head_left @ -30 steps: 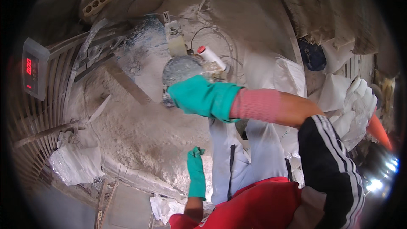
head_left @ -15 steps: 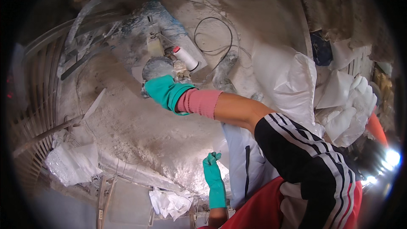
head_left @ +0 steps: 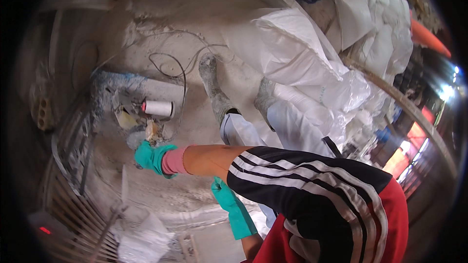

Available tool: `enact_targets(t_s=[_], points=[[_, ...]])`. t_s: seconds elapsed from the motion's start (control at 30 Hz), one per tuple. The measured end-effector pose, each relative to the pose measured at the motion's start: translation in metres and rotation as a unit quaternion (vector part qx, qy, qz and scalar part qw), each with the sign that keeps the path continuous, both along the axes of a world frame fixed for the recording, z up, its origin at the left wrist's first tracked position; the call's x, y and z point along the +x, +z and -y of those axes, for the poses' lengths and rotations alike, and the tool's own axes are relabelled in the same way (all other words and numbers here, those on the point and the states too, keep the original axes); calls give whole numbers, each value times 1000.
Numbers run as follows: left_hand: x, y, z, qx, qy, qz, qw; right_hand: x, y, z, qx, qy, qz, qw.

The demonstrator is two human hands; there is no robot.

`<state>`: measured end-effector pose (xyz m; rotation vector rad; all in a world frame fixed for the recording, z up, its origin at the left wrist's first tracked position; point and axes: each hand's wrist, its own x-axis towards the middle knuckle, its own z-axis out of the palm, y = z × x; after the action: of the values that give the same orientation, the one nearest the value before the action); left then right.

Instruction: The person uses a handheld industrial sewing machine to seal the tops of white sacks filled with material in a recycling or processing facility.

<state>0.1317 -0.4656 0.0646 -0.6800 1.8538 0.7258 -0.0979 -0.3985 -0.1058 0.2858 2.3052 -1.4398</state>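
Observation:
My right hand (head_left: 150, 158), in a green rubber glove with a pink cuff, reaches across to the left. It is closed on a dusty machine that looks like a portable bag sewing machine (head_left: 152, 130); the fingertips are hidden under the glove. A white thread cone (head_left: 158, 108) with a red end sits on this machine. Beneath it lies a flat whitish-blue board or sack (head_left: 165, 89) on the floor. My left hand (head_left: 226, 198), also green-gloved, is low and close to my body, partly behind my right arm. Its fingers look curled, with nothing visible in them.
A black cable (head_left: 183, 75) loops over the dusty floor. My dusty boots (head_left: 211, 75) stand beside large white sacks (head_left: 292, 44). At lower left are a slatted metal guard (head_left: 80, 229) and a crumpled white bag (head_left: 141, 236). A curved bar (head_left: 404, 102) crosses the right side.
The view has turned and shifted, so the machine and my right hand appear lower and farther left, and both boots show. My right hand stays on the machine; my left is now partly covered.

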Motion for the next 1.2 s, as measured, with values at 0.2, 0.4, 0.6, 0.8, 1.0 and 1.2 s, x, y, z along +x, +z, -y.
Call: enact_targets(t_s=[0.2, 0.4, 0.6, 0.8, 1.0, 1.2], points=[[-43, -12, 19, -42, -117, 2, 992, 61, 68, -120, -269, -227, -14, 936], [-96, -29, -149, 155, -321, -48, 933, 292, 122, -230, -348, -673, 123, 641], [-77, -125, -336, 321, -462, -53, 825, 508, 67, -240, -153, -889, 81, 424], [-18, -161, -465, 376, -415, -11, 828, 532, -1, -304, -150, -920, 83, 353], [42, -171, -492, 308, -393, -40, 866, 533, -48, -309, -130, -951, -93, 265], [17, -164, -481, 387, -55, 94, 915, 512, 21, -341, -166, -914, -153, 336]])
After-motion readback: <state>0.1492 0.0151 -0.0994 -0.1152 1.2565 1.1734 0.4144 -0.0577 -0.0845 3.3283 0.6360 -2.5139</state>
